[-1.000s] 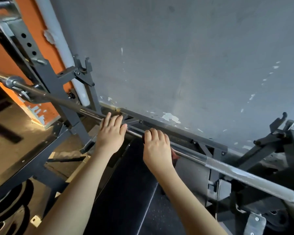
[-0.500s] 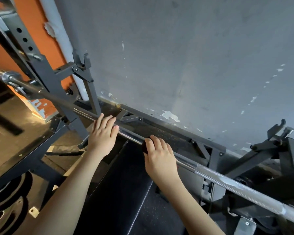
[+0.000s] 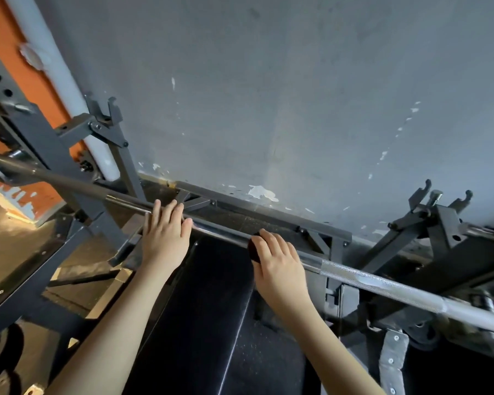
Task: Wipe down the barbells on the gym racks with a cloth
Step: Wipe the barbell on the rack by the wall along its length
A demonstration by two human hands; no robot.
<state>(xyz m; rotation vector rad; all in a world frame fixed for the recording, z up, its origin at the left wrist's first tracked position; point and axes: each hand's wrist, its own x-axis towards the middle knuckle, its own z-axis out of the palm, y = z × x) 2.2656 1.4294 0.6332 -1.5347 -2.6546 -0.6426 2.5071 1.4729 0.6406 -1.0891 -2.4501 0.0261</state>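
Black padding of the gym bench (image 3: 200,309) lies nearest, beneath both forearms. Above it the right hand (image 3: 280,266) curls its fingers (image 3: 271,240) over a dark red cloth (image 3: 253,249), pressed round the long steel barbell (image 3: 382,283) (only a bulge of cloth shows by the thumb). The left hand (image 3: 166,238) rests nearby, fingers straight on the bar. Beyond stand the grey steel rack (image 3: 268,216) and the grey scuffed wall (image 3: 297,95).

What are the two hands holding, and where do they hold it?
The right hand grips a dark cloth against the smooth middle of the barbell. The left hand rests flat on the barbell, holding nothing.
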